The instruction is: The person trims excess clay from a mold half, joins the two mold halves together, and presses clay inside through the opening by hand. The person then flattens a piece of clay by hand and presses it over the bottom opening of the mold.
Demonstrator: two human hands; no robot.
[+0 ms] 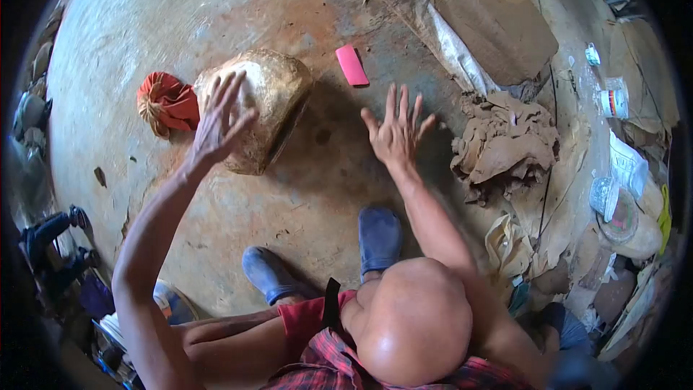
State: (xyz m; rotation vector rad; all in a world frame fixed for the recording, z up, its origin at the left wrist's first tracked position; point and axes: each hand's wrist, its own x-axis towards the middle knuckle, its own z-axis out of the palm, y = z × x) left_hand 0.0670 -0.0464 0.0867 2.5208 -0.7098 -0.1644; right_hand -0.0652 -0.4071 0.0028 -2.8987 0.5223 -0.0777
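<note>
red cloth bundle [175, 103], gathered and tied at its end, sits farthest left of what i follow, just beside a pale block [271, 76] on the floor [216, 220]. over that block the left hand [219, 115] reaches, fingers spread and gripping nothing; from where i stand i cannot tell whether the palm touches it. the block lies under and slightly to the right of this hand, which is plainly the nearer of the two. its long axis is hard to settle, being about as broad as it is long, but the dark edge on its right side runs aslant, its far end leaning right.

farther right, a pink piece [352, 66] lies flat, with no writing that i can see. the right hand [395, 132], well apart from the left, is spread and holds nothing, between the block and a crumpled brown clay heap [509, 144]. beyond that stand a white tub [614, 103] with a coloured label and a white packet [626, 162] with faint print, both too small to read.
</note>
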